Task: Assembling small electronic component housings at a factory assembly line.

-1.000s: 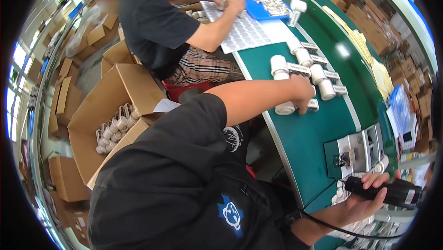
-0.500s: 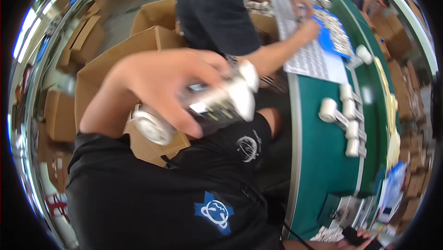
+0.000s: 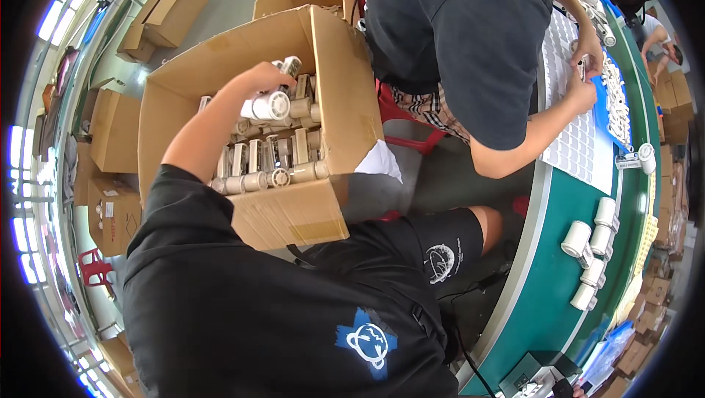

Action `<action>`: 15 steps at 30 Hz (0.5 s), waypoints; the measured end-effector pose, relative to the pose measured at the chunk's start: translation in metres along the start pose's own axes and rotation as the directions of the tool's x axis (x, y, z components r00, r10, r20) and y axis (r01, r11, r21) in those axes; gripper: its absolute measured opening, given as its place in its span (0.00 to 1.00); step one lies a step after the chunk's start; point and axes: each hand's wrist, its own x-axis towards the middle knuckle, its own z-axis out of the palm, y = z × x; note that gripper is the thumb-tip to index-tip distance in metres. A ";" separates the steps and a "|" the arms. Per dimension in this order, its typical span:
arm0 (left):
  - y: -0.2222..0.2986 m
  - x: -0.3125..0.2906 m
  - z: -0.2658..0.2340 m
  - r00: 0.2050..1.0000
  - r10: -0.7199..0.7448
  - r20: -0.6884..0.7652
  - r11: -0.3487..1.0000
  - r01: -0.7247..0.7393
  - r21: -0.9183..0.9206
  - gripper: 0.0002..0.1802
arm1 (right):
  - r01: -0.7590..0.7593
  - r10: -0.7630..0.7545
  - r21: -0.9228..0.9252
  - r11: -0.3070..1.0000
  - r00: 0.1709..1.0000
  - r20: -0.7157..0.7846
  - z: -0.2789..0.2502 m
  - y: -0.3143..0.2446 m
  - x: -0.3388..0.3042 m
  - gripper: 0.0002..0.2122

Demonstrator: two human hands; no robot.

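My left hand (image 3: 263,78) reaches into a large open cardboard box (image 3: 283,214) and is closed on a white track spotlight (image 3: 268,106), a short cylinder with a flat rectangular body. A grey-white end of a light shows by the fingertips; I cannot tell if it is part of the same one. Under the hand, rows of similar spotlights (image 3: 253,159) stand packed, cylinders and flat bodies side by side. At the lower right edge only a sliver of fingers shows beside a dark object, perhaps my right hand; its grip is hidden.
To the right runs a green worktable (image 3: 540,251) with several white spotlights (image 3: 591,251) grouped on it. A co-worker in a dark shirt (image 3: 477,45) handles small parts over a white sheet (image 3: 576,134). Blue trays of parts (image 3: 613,104) lie beyond. More cardboard boxes (image 3: 114,130) stand left.
My left hand has moved away from in front of me, up and into the cardboard box, with the spotlight in its grip. The view has shifted, showing the box's contents.
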 end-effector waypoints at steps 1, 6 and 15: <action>0.000 0.019 0.011 1.000 -0.016 0.010 0.995 0.015 0.103 0.27 | -0.004 0.003 0.005 1.000 1.000 0.007 0.002 -0.002 0.000 0.07; -0.076 0.147 0.055 0.994 -0.023 0.105 0.953 -0.009 0.301 0.32 | 0.296 -0.292 -0.349 0.889 0.954 0.067 -0.087 0.012 0.024 0.07; -0.022 0.108 0.064 0.994 0.104 0.041 0.962 -0.111 0.251 0.28 | 0.062 -0.130 -0.246 0.967 0.954 -0.270 -0.117 -0.019 0.007 0.10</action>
